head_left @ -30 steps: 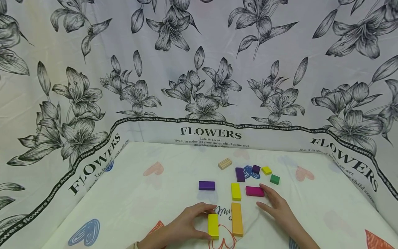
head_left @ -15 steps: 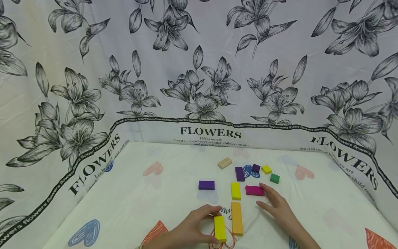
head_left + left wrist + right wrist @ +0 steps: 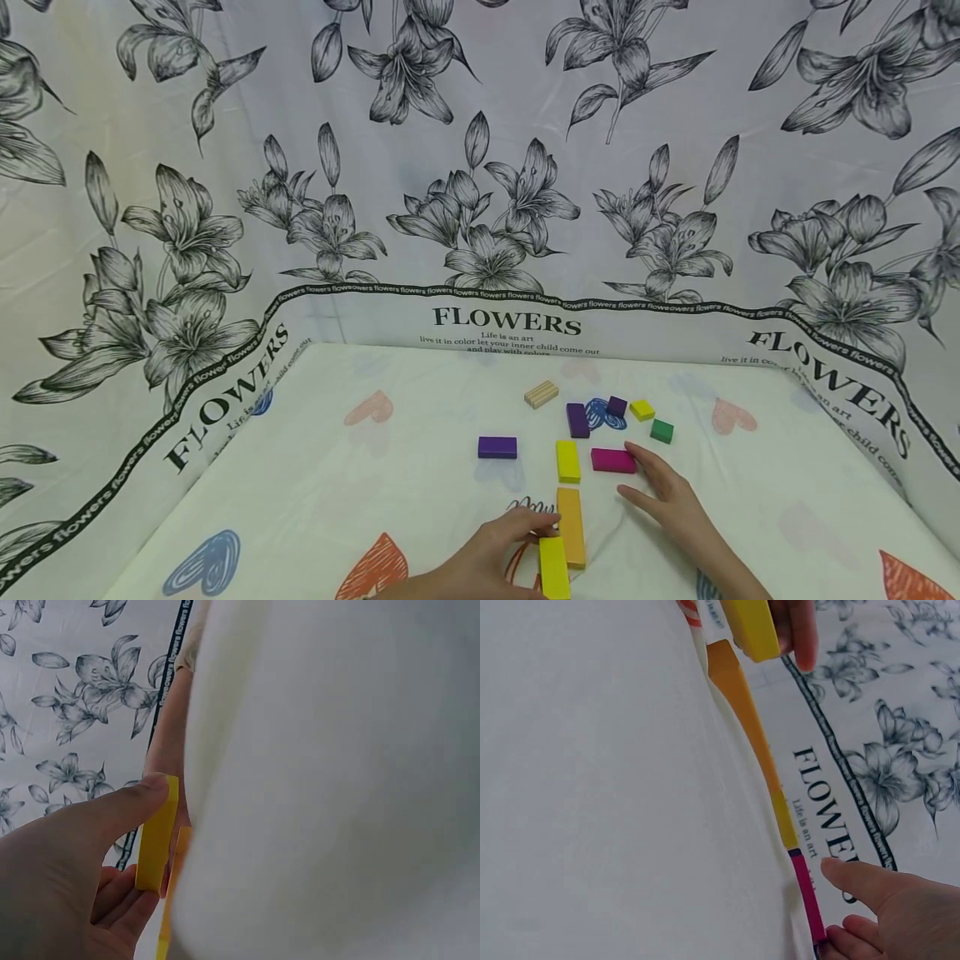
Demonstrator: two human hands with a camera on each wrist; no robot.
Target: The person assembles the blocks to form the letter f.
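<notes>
Pinching a yellow block (image 3: 554,568), one of the hands (image 3: 489,554) flanks an orange block (image 3: 573,533).

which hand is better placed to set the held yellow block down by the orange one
Probably the left hand: it pinches that yellow block, close to the near end of the orange block. The right hand is farther off, by the pink block.

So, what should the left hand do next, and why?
Probably the left hand should ease its held yellow block slightly right: it sits left of the line that the orange block and far yellow block make.
</notes>
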